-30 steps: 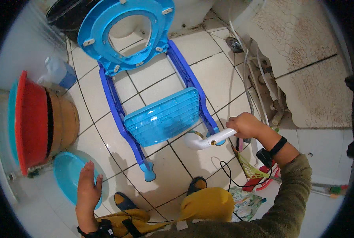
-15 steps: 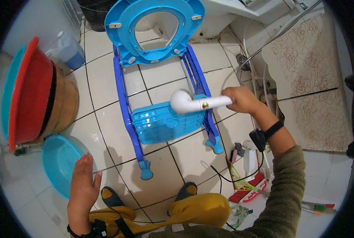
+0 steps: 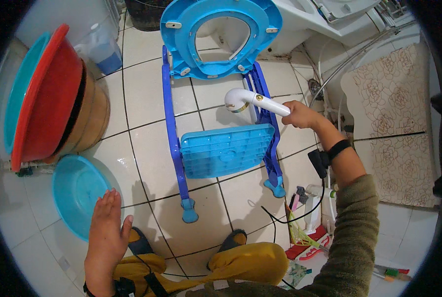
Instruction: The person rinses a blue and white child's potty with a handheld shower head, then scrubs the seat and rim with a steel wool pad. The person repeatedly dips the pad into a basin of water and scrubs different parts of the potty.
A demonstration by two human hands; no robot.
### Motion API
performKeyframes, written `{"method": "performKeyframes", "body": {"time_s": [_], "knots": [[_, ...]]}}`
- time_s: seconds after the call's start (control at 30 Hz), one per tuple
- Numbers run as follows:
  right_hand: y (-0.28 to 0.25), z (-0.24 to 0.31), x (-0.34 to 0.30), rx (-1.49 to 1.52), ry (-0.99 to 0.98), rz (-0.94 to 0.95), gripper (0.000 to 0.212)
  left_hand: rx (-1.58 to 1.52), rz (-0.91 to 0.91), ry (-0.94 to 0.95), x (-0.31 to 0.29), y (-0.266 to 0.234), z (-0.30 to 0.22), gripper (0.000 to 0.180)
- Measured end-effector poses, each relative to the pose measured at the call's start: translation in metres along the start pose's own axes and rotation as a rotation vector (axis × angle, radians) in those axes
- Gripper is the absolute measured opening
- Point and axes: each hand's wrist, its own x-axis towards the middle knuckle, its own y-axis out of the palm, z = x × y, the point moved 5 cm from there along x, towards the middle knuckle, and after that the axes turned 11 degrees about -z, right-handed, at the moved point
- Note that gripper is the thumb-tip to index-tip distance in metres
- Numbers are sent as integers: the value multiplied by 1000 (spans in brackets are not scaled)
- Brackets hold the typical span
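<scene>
White shower head [image 3: 264, 102], gold-trimmed, tilted, above blue ladder-style toilet seat [image 3: 226, 151]

The right fingers [image 3: 294, 116] grip a white shower head [image 3: 265, 102].

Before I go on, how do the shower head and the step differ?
The shower head is white with gold-coloured fittings; the step is light blue. The shower head has a slim handle and a bent, rounded end, while the step is a broad, ribbed panel. The shower head is held in the right hand; the step spans the blue frame's rails, touched by neither hand. Both appear smooth and shiny in places.
</scene>
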Motion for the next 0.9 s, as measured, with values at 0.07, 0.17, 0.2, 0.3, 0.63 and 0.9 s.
{"method": "performKeyframes", "body": {"time_s": [0.07, 0.17, 0.2, 0.3, 0.63, 0.9], "knots": [[2, 4, 6, -70, -49, -30, 34, -2, 0, 4, 0, -1, 0, 53], [-2, 23, 10, -371, -320, -251, 33, -8, -4, 12, 1, -1, 0, 53], [-4, 29, 10, -424, -371, -324, 31, -5, -4, 13, 1, 0, 0, 53], [-4, 41, 11, -553, -435, -473, 26, -6, 2, 11, 0, 1, 1, 52], [54, 63, 12, 245, -42, -39, 25, -5, -5, 26, -2, -1, -6, 52], [87, 105, -11, 676, 191, 300, 27, 4, -15, 41, -5, 0, -8, 53]]}}
